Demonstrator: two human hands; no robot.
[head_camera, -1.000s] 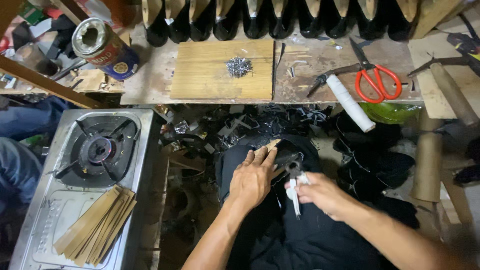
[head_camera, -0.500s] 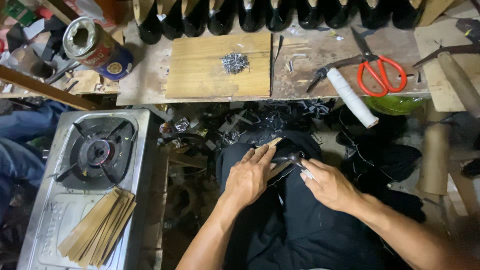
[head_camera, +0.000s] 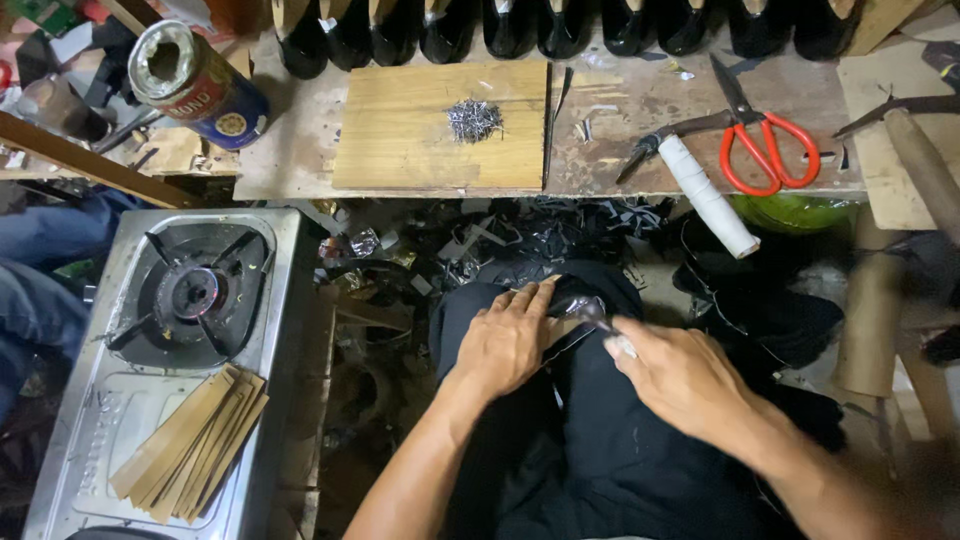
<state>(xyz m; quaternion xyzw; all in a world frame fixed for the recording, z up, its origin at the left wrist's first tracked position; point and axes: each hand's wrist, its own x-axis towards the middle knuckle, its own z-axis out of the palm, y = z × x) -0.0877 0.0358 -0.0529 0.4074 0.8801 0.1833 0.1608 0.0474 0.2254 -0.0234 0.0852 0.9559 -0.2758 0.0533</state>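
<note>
My left hand (head_camera: 505, 340) lies with fingers stretched over a black shoe piece (head_camera: 570, 335) that rests on my lap, pressing it down against my dark trousers. My right hand (head_camera: 680, 380) is closed around a small metal tool (head_camera: 592, 314) with a pale wrapped handle. The tool's dark head touches the shiny black edge of the piece just past my left fingertips. The right hand is blurred by motion.
A wooden board (head_camera: 400, 150) on the bench carries a heap of small nails (head_camera: 473, 120). Red-handled scissors (head_camera: 760, 145) and a white-wrapped tool (head_camera: 705, 200) lie to the right. A tin can (head_camera: 195, 80) stands at the back left, and a gas stove (head_camera: 190, 300) with tan strips (head_camera: 195, 440) sits at the left. Another person's blue trouser leg (head_camera: 40, 280) shows at the left edge.
My right hand has turned the tool from pointing down to lying with its head against the black piece. My left hand has stayed on the piece, sliding slightly.
</note>
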